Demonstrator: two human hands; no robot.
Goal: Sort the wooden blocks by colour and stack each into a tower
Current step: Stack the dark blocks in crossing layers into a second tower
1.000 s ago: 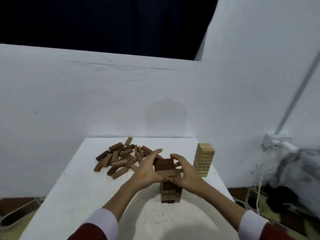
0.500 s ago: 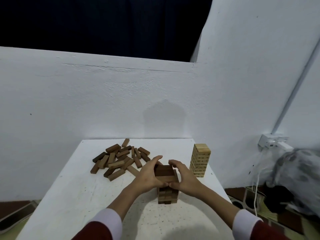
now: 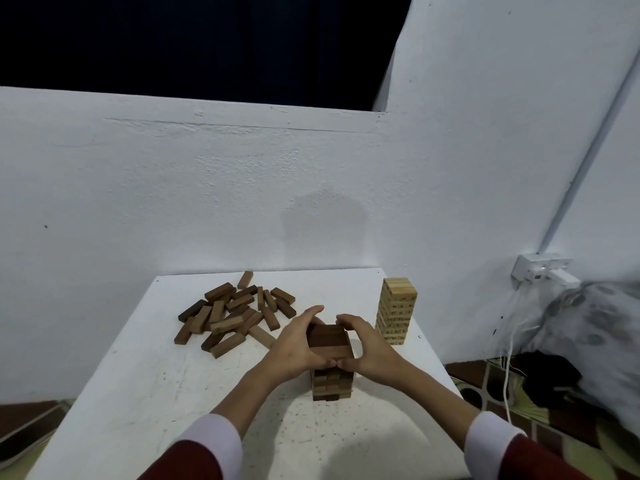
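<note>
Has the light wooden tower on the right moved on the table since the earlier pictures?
No. The light tower stands at the same spot by the table's right edge; only the camera shifted.

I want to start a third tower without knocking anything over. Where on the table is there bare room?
Bare patches on the white table: the near left, in front of the loose brown blocks, and the far strip between that pile and the light tower. It is crowded around the dark tower, cupped by the left hand and right hand.
</note>
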